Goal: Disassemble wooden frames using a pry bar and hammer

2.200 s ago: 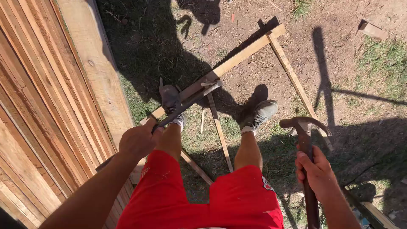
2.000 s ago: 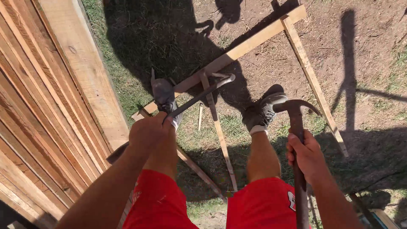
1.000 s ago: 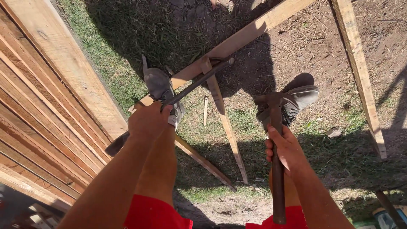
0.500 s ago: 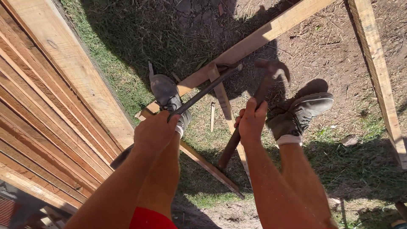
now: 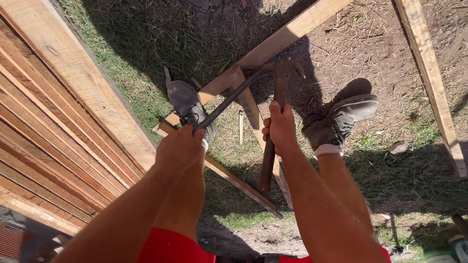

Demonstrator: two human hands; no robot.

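My left hand [image 5: 178, 146] grips the dark iron pry bar [image 5: 229, 100], right hand [image 5: 280, 129] the rusty claw hammer [image 5: 278, 97], both meeting at the pale wooden slat [image 5: 248, 100], which is not yet pried free.

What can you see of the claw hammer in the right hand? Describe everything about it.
The claw hammer looks dark and rusty, with a metal head and curved claw at the top and a brownish handle running down. The right hand grips the handle near its middle, holding it nearly upright. Its head sits by the tip of the dark metal bar held in the left hand, above the wooden slats.
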